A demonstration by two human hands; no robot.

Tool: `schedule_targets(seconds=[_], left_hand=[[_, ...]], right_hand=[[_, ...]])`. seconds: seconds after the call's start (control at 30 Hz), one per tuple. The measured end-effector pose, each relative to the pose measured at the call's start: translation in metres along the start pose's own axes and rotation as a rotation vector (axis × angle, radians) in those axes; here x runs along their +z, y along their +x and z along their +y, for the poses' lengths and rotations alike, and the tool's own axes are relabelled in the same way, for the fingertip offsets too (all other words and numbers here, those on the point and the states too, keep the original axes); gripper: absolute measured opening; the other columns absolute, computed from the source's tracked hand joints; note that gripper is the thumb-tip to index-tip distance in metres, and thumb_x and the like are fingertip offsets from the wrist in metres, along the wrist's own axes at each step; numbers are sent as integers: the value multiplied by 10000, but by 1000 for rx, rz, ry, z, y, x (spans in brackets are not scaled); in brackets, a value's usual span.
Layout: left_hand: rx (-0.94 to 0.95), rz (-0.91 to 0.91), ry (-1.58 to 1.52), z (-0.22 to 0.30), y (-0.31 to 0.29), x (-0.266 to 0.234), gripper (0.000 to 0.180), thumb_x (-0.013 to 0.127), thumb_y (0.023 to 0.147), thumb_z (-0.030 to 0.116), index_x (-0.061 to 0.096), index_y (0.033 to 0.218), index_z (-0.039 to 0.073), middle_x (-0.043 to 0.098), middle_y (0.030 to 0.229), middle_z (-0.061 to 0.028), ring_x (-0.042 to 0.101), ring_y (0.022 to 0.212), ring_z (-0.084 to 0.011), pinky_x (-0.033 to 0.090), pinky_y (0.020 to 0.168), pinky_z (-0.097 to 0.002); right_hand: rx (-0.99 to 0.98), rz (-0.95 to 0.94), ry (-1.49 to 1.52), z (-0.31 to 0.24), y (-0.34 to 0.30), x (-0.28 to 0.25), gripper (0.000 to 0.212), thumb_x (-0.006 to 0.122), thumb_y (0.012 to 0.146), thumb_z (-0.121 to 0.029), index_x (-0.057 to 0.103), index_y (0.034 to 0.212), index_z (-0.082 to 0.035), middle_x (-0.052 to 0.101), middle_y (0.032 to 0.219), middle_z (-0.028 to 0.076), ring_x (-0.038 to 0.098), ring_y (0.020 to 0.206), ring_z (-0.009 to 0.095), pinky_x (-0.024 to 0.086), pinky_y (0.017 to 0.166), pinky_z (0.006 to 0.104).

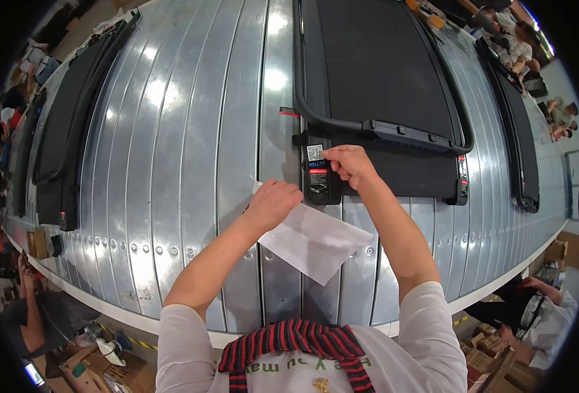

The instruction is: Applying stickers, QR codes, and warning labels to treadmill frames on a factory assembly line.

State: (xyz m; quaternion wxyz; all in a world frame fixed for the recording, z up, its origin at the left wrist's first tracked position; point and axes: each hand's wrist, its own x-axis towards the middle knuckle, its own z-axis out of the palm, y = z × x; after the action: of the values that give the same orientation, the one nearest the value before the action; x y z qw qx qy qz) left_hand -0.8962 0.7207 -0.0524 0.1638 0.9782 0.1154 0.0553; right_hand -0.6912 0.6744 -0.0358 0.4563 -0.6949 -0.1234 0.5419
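A black treadmill (374,72) lies flat on the metal slat conveyor (191,150) in front of me. My right hand (346,165) has its fingertips pinched on a small white square sticker (315,152) at the treadmill's near left corner, above a black and red label (318,177). My left hand (273,203) grips a white sheet of backing paper (315,239), held just left of that corner and hanging over the slats.
Another black treadmill (63,144) lies to the left and a third (519,131) to the right. People sit or crouch by cardboard boxes (499,354) at the lower right and lower left (93,367), below the conveyor's edge.
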Motion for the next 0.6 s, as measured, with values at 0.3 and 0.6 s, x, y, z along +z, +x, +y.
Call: schedule_targets(seconds=[0.3,0.6], left_hand=[[-33,-21,3,0,1,4,95,475,671,29,512,746,73,547,826,-39,534,805,-218,390,670,-329],[-44,8,-25,-2,0,4,97,473,667,25,511,745,68,544,826,-45,534,804,-224,396,671,-334]], right_hand=[[15,26,8,1,1,1,106,642,705,-100,574,678,-23,476,512,15,328,388,59,205,347,212],[-11,75,11,1,-3,6,90,629,712,-84,585,713,-6,481,514,17,329,384,62,217,347,211]])
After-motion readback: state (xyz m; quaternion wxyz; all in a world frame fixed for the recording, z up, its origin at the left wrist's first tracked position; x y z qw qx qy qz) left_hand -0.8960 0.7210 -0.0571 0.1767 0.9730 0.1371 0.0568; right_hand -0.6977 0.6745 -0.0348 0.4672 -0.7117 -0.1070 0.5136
